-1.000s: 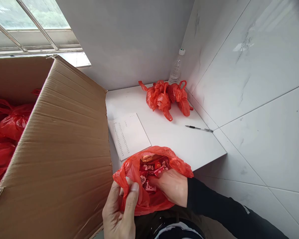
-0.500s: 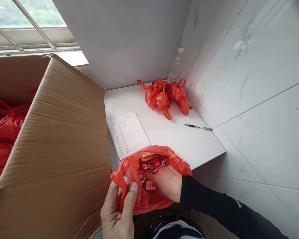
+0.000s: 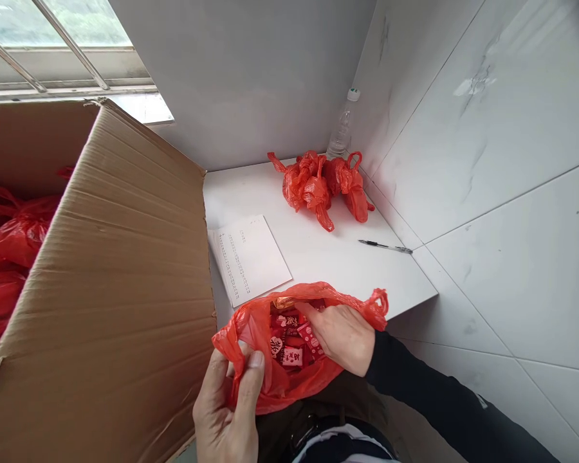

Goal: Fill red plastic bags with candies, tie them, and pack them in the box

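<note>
An opened red plastic bag (image 3: 270,392) is held low before me, at the near edge of the table. My left hand (image 3: 234,392) pinches its left rim between thumb and fingers. Inside lie several small wrapped sweets (image 3: 292,357) in red, pink and dark wrappers, with a gold-coloured one (image 3: 284,302) at the far side. My right hand (image 3: 342,337) reaches into the bag's right side, over the sweets. One of its digits stretches out, apart from the rest; the other fingertips are largely hidden, and I see nothing gripped.
On the white table (image 3: 318,257) lie printed sheets (image 3: 253,260), a pen (image 3: 385,246) and several tied red bags (image 3: 313,186). A clear bottle (image 3: 340,128) stands in the corner. To the left, a tall cardboard box (image 3: 125,257) contains more red bags (image 3: 22,231).
My right hand has shifted right and its digit now points farther up, uncovering more sweets. The bag's right handle has spread outward. My left hand keeps its pinch.
</note>
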{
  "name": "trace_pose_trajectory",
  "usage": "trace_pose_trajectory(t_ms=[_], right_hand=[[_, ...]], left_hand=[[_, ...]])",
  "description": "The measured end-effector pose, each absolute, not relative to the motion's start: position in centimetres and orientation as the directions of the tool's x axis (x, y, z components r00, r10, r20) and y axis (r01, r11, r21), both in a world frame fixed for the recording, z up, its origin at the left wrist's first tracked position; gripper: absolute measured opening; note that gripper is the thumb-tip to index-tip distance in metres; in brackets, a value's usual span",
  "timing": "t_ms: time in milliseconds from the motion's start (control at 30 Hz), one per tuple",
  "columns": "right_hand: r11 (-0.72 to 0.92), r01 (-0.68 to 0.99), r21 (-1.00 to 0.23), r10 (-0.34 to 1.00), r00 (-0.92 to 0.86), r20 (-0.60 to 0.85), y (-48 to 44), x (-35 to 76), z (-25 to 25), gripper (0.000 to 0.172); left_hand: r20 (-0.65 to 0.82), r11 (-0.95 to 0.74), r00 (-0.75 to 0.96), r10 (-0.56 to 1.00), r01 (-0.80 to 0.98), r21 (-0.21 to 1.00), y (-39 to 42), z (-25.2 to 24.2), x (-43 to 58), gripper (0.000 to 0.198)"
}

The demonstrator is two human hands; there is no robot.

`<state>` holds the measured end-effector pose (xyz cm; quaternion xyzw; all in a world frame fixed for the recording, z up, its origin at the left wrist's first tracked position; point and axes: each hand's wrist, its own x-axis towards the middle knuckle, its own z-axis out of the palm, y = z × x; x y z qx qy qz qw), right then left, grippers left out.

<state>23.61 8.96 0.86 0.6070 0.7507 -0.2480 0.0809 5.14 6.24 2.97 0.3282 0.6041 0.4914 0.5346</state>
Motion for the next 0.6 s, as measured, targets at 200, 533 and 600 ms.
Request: trace_pose_trajectory(t_ms=[200, 533, 600], right_hand=[[0.182, 0.951, -0.252, 0.837, -0.284, -0.467, 7.8, 24.1, 1.3, 0.032], [0.135, 0.97, -0.205, 0.878, -0.213, -0.43, 6.7, 24.5, 0.3, 0.02], [0.113, 0.972, -0.206, 0.891, -0.19, -0.411, 6.7, 24.6, 0.2, 0.02]], left_hand=[[-0.32, 0.297, -0.202, 0.926, -0.139, 0.945, 6.1, 2.7, 5.1, 0.023], [-0.311, 0.292, -0.188, 0.932, -0.122, 0.949, 6.0, 3.0, 5.3, 0.024], [-0.305, 0.286, -0.186, 0.934, -0.125, 0.95, 6.0, 3.0, 5.4, 0.024]])
